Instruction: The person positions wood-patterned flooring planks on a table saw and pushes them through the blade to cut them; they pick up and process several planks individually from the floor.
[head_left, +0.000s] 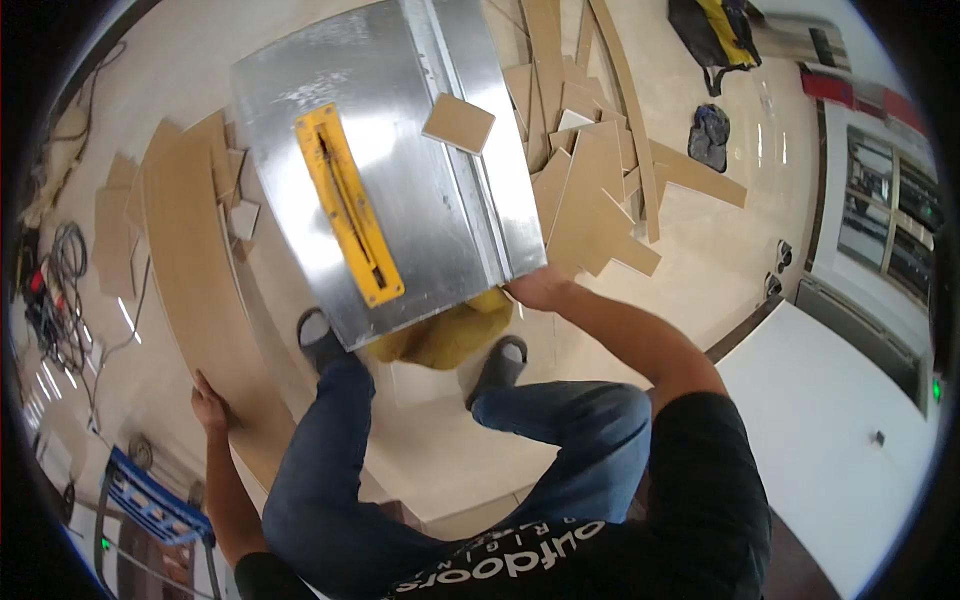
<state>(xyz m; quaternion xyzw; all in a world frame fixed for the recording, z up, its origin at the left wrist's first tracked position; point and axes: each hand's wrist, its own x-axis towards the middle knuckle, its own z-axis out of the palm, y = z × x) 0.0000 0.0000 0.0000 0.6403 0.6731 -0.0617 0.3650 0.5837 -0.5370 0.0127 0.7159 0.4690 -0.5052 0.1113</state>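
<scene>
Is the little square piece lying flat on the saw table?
Yes, flat. The square piece lies with its whole face on the saw table, beside the fence; neither hand touches it.

Pale glossy tiled floor (690,250) carrying a metal table saw with flat silver top (400,170). Yellow slotted insert plate (350,205) set into top, running 11 to 5 o'clock. Small square tan board offcut (459,123) lying on top at 1 o'clock of insert. Scattered tan board scraps (600,190) on floor at 3 o'clock; long tan panel (195,280) at 9 o'clock; tangled cables (65,290) further out.
</scene>
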